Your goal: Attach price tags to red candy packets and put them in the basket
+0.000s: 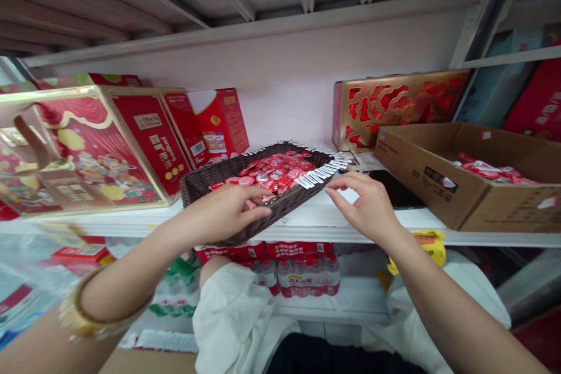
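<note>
A dark brown wicker basket (280, 210) sits at the shelf's front edge, its near corner jutting over it. Small red packets (280, 172) fill it, and white paper slips (318, 174) line part of its rim. My left hand (234, 207) lies across the near rim, fingers over the packets and thumb against the outer wall, closed on the basket. By the basket's right corner, my right hand (363, 201) has thumb and forefinger drawn together close to the slips. Whatever may be between those fingertips is too small to make out.
Red gift boxes (131, 140) stand on the left, and a gold-and-red box (398, 108) leans at the back right. An open cardboard carton (464, 198) holds red packets. A black flat object (397, 190) lies beside it. Bottled water packs (307, 277) fill the lower shelf.
</note>
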The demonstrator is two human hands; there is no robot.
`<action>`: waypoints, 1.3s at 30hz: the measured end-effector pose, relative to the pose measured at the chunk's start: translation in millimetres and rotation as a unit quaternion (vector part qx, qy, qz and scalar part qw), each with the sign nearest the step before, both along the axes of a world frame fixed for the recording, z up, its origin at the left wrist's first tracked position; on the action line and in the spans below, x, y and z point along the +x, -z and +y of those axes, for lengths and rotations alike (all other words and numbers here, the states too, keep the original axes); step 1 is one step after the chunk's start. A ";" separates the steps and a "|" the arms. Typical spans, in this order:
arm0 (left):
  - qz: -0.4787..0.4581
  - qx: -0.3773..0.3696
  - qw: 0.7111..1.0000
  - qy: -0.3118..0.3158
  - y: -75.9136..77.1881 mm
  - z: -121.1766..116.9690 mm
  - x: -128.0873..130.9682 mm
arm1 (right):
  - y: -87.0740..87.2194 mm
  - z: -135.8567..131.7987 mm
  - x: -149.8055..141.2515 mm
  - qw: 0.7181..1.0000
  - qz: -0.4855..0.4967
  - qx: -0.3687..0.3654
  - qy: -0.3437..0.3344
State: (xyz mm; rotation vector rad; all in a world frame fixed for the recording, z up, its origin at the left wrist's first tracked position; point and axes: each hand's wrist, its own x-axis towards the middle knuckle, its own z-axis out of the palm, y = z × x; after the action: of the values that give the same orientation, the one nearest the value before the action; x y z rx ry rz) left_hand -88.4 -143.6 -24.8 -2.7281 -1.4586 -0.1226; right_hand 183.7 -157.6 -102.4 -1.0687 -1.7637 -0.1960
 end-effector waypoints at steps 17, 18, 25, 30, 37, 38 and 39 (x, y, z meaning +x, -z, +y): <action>0.132 0.063 0.985 -0.092 -3.4 103.6 46.2 | -3.1 20.2 -20.9 0.995 -0.095 0.015 -0.004; 0.126 0.065 0.985 -0.093 -1.9 104.6 45.6 | -2.6 21.1 -21.3 0.995 -0.097 0.013 -0.003; 0.046 0.080 0.989 -0.116 -11.0 107.8 34.0 | -0.1 25.6 -24.6 0.993 -0.114 0.012 0.013; -0.056 0.033 0.990 -0.124 -25.2 97.9 17.7 | -0.6 28.4 -27.4 0.995 -0.095 0.026 0.008; -0.374 -0.079 0.909 -0.164 -30.4 62.9 4.2 | -15.4 21.5 -36.0 0.997 0.062 0.047 -0.023; -0.445 -0.100 0.875 -0.164 -31.0 53.9 5.3 | -17.6 16.2 -35.9 0.994 0.098 0.047 -0.031; -0.499 -0.121 0.843 -0.160 -31.0 43.7 7.5 | -19.1 9.8 -35.0 0.988 0.141 0.043 -0.042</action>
State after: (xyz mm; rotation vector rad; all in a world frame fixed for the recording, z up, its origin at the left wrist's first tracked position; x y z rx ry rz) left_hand -80.9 -100.0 6.3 -2.5937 -2.2108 -1.6444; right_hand 148.7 -147.8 -83.4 -0.9106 -1.5280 -0.0645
